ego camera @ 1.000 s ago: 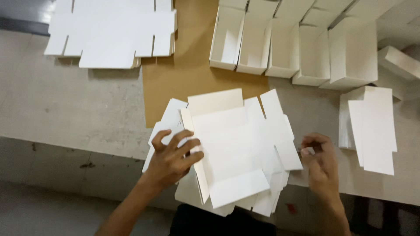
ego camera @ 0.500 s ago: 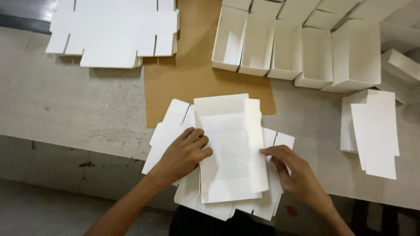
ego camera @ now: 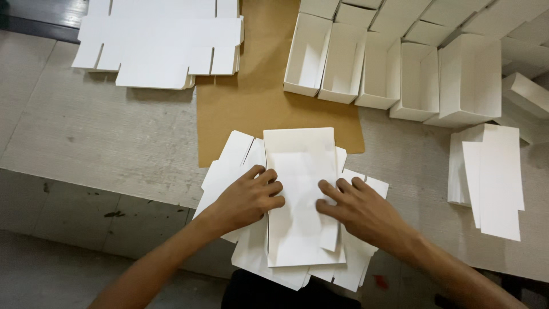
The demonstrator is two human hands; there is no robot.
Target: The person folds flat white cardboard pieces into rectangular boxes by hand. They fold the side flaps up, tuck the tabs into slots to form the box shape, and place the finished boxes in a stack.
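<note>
Two hands, left hand (ego camera: 246,197) and right hand (ego camera: 357,209), press flat, gripping nothing, on a folded white carton (ego camera: 300,194). Finished boxes (ego camera: 394,68) crowd the far edge. Brown card (ego camera: 257,103) between lies open.

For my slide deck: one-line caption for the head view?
Both hands, left hand and right hand, press a white box blank folded.
</note>
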